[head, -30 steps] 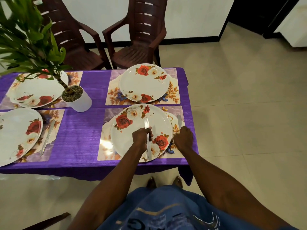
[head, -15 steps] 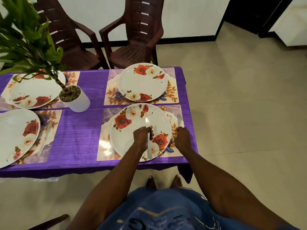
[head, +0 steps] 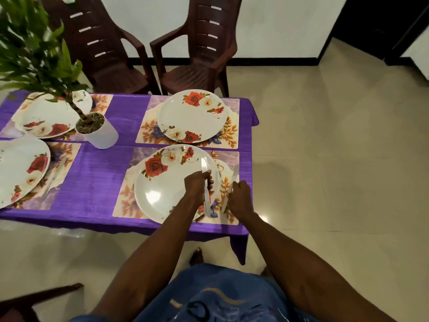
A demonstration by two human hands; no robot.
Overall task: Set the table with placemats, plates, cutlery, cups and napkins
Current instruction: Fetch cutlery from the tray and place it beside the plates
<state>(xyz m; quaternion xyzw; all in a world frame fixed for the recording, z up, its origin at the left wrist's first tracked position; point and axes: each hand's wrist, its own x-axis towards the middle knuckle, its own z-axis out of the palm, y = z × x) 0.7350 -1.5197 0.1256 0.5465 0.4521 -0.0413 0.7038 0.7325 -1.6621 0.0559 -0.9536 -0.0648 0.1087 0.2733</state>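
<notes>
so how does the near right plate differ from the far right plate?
The near right plate has a knife held above it by the left hand; the far right plate has no hand or cutlery at it. The near one's mat carries a second knife at the right hand; the far one's mat shows none. Both are white, rose-patterned, on floral mats.

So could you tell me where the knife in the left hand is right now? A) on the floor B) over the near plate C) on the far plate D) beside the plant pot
B: the left hand holds the knife over the near plate.
</notes>
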